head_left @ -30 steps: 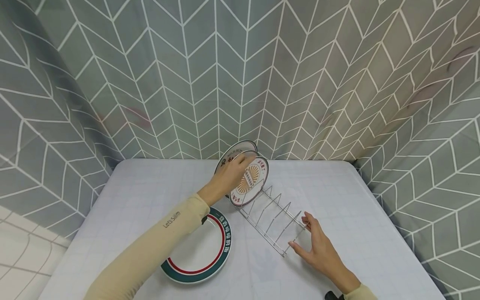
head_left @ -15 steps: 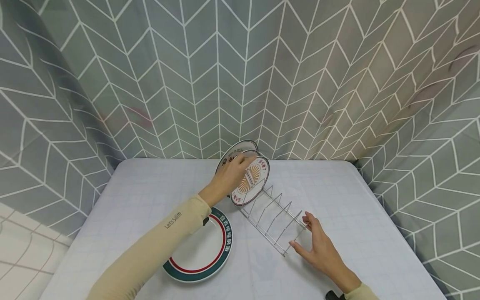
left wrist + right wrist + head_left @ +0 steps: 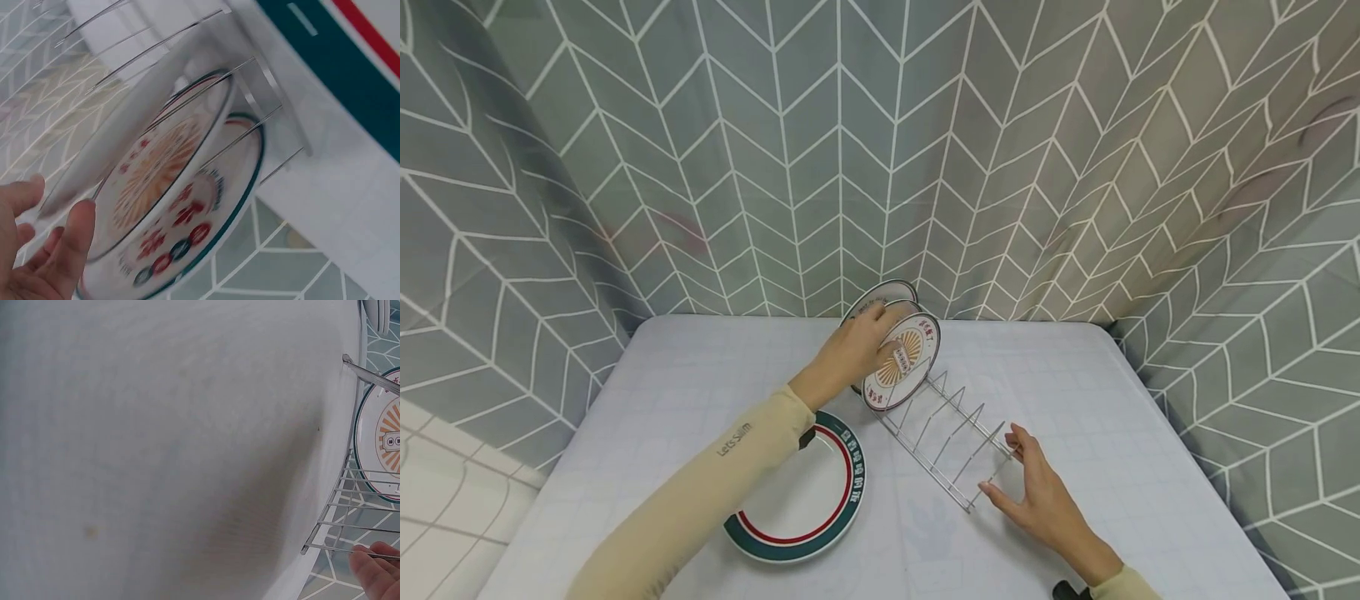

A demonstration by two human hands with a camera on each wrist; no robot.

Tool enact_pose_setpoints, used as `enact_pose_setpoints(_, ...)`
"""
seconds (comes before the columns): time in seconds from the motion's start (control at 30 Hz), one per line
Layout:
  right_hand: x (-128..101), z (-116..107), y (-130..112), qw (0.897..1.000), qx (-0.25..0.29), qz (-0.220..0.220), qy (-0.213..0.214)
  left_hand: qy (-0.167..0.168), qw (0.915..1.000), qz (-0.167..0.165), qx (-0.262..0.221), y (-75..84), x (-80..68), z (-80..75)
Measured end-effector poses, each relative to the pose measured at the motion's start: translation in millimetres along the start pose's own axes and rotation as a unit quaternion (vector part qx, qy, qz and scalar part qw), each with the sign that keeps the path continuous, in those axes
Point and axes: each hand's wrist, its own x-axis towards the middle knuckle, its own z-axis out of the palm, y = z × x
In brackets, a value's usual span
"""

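A small plate with an orange sunburst stands tilted in the far end of a wire dish rack. My left hand grips its upper rim, thumb on the printed face. A second plate stands right behind it. In the left wrist view the sunburst plate leans on the rack wires, with my left hand at its edge and the teal-rimmed rear plate behind. My right hand rests open against the rack's near end. The right wrist view shows a fingertip at the rack.
A large plate with a teal and red rim lies flat on the white table, under my left forearm. A grey chevron-patterned curtain closes in the table at the back and on both sides.
My left hand has slid slightly down along the sunburst plate's rim, and the plate sits a little lower in the rack. The right hand has stayed where it was.
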Motion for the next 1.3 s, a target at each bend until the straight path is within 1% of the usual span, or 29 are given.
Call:
enact_pose_setpoints(0.07,-1,0,0,1.0,0.001,0.003,-0.002,0.001,1.0,0.007,-0.003,-0.2,-3.8,-9.1)
enact_pose_setpoints(0.13,-1,1,0,1.0,0.004,0.006,-0.002,-0.004,0.9998,0.011,-0.013,-1.5,-10.8,-18.5)
enact_pose_setpoints(0.2,-2,1,0,1.0,0.001,0.007,-0.002,-0.013,0.9995,0.008,-0.028,-4.1,-21.5,-28.2)
enact_pose_setpoints(0.3,-3,1,1,1.0,0.003,0.003,0.002,-0.029,0.9985,-0.005,-0.045,-12.0,-43.0,-39.6)
enact_pose_setpoints(0.33,-3,1,1,1.0,0.003,0.002,0.004,-0.038,0.9981,-0.012,-0.047,-15.9,-51.3,-42.0)
enact_pose_setpoints(0.4,-3,0,1,1.0,0.001,-0.002,0.008,-0.061,0.9965,-0.036,-0.043,-25.1,-68.8,-44.4)
enact_pose_setpoints(0.47,-4,0,1,1.0,0.002,-0.003,0.011,-0.091,0.9929,-0.066,-0.037,-35.5,-86.5,-43.9)
enact_pose_setpoints(0.57,-5,1,2,1.0,0.0,-0.005,0.015,-0.138,0.983,-0.115,-0.042,-52.1,-112.2,-41.0)
enact_pose_setpoints(0.63,-5,1,2,1.0,0.003,-0.006,0.017,-0.161,0.9752,-0.139,-0.059,-61.4,-126.6,-39.8)
enact_pose_setpoints(0.73,-5,2,1,1.0,0.007,-0.003,0.016,-0.195,0.9612,-0.174,-0.087,-71.9,-144.9,-39.7)
enact_pose_setpoints(0.83,-4,3,0,1.0,0.009,0.0,0.01,-0.232,0.9463,-0.2,-0.104,-80.4,-159.4,-39.7)
enact_pose_setpoints(0.93,-3,3,-1,1.0,0.008,0.0,0.01,-0.259,0.9323,-0.225,-0.115,-86.0,-169.2,-37.6)
enact_pose_setpoints(1.07,-1,1,-1,1.0,0.002,-0.002,0.012,-0.276,0.9178,-0.248,-0.141,-90.7,-176.5,-32.7)
enact_pose_setpoints(1.2,0,2,-1,1.0,0.001,-0.003,0.007,-0.29,0.9105,-0.251,-0.154,-94.7,-182.5,-27.4)
enact_pose_setpoints(1.3,1,2,-1,1.0,0.003,-0.001,0.004,-0.292,0.9101,-0.249,-0.156,-96.4,-184.6,-23.9)
